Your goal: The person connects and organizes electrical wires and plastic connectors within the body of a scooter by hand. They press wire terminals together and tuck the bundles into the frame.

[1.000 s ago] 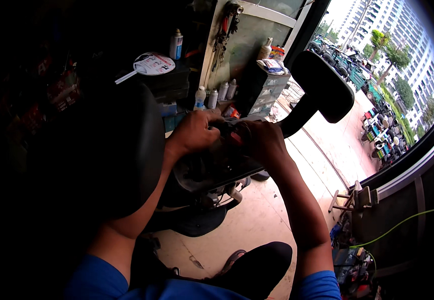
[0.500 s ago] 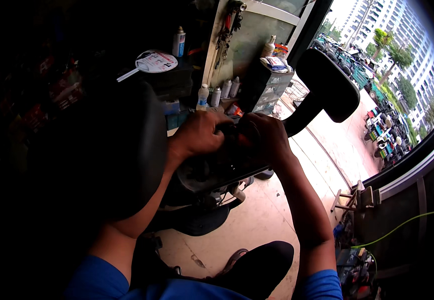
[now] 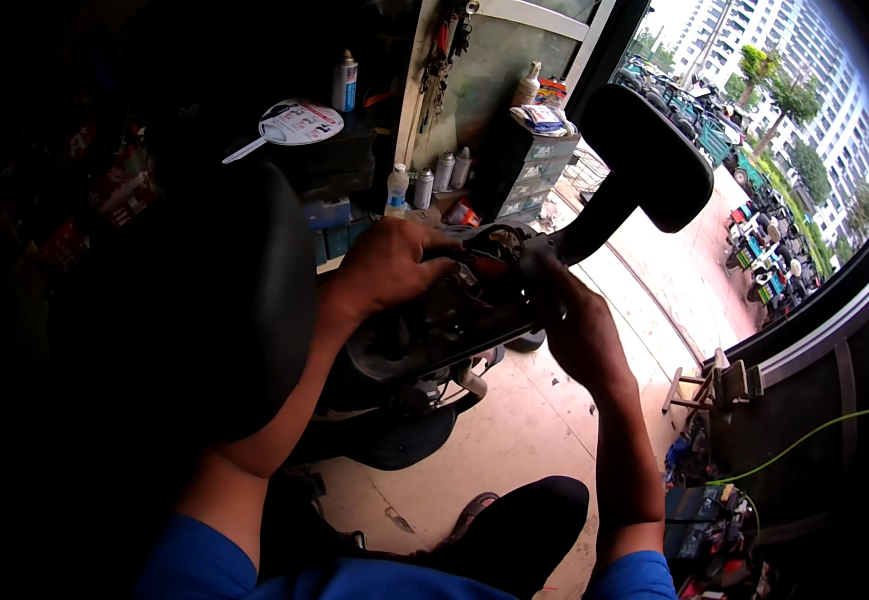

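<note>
black housing [image 3: 380, 368] holds cables [image 3: 507, 238] and a red part [image 3: 489, 265].

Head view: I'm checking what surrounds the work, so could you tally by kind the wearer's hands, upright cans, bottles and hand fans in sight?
Hands: 2 (left hand, right hand)
Cans: 4 (blue-and-white can, three grey cans)
Bottles: 2 (clear bottle, white bottle)
Hand fans: 1 (white hand fan)
Total: 9

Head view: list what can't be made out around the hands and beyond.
All in the head view:
Right hand: fingertips, and anything in them, lost to blur and shadow.
Left hand: what its fingertips hold is unclear against the dark vehicle body.
Rounded black pad: left side swallowed by darkness.
Buildings: cut off by the upper edge.
</note>
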`<state>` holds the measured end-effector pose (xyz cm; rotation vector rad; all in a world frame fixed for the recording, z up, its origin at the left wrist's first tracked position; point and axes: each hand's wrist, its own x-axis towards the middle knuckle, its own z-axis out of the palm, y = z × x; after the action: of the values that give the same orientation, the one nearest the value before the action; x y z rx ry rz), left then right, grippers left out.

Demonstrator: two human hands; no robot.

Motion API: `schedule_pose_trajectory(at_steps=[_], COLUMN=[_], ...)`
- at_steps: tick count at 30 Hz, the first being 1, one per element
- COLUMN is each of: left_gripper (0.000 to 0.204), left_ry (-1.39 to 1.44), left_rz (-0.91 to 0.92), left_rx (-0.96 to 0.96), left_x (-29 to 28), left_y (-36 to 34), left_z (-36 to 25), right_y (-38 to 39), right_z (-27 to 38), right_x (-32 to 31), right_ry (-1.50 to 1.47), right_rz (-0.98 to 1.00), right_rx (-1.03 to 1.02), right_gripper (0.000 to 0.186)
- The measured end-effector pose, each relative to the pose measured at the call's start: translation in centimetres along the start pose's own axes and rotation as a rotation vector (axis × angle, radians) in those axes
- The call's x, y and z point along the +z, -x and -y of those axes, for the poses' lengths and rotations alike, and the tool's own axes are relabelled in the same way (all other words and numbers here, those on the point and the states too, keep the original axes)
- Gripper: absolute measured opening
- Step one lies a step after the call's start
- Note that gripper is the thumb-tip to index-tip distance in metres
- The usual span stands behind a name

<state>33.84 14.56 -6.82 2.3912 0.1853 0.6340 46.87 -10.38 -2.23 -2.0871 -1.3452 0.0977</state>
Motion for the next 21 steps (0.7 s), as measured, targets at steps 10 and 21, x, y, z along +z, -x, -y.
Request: schedule_pose_trajectory(at_steps=[10, 21], left_gripper=[0.033, 0.032], left_ry=[-0.173, -0.286], left_rz=[0.006, 0.057], left_rx=[0.105, 0.137], left_x=[-0.1, 0.5], left_y=[0.4, 0.5], left_z=[-0.3, -1.2], right_y=[-2.0, -3.0], right_z=[0.6, -0.4], right_x=[3.9, 4.4], right_ry=[0.415, 0.425], right_rz=[-0.063, 0.025], right_rx=[-0.219, -0.432], right_gripper=[0.055, 0.037])
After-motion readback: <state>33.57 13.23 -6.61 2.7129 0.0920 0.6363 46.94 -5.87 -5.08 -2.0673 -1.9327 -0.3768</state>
